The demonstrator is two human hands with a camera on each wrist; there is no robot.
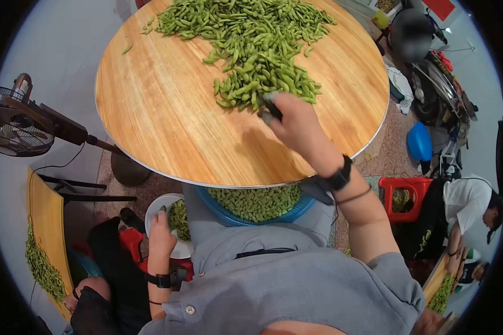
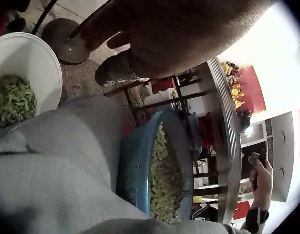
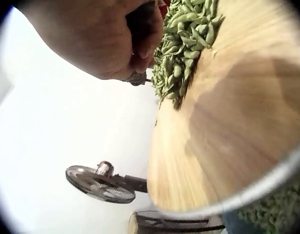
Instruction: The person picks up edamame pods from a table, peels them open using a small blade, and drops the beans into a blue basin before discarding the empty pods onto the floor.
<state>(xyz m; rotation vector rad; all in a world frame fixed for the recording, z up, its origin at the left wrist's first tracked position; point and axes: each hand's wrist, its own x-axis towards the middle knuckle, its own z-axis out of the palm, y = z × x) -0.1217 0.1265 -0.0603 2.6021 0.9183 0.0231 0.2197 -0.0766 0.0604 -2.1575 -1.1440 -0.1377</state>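
My right hand is over the near edge of a heap of green soybean pods on the round wooden table. Its fingers curl around a small dark object, whose kind I cannot tell. Greyish coverings show on the fingertips. Beside my left leg hangs my left hand, over a white bucket with green pods or hulls inside. Its fingers are loose, and the thumb tip has a grey covering. Between my legs, partly under the table edge, sits a blue basin of shelled beans.
A standing fan is left of the table. Another table with pods stands at the lower left, near a seated person. To the right are a red stool, a blue tub, a parked two-wheeler and people at another table.
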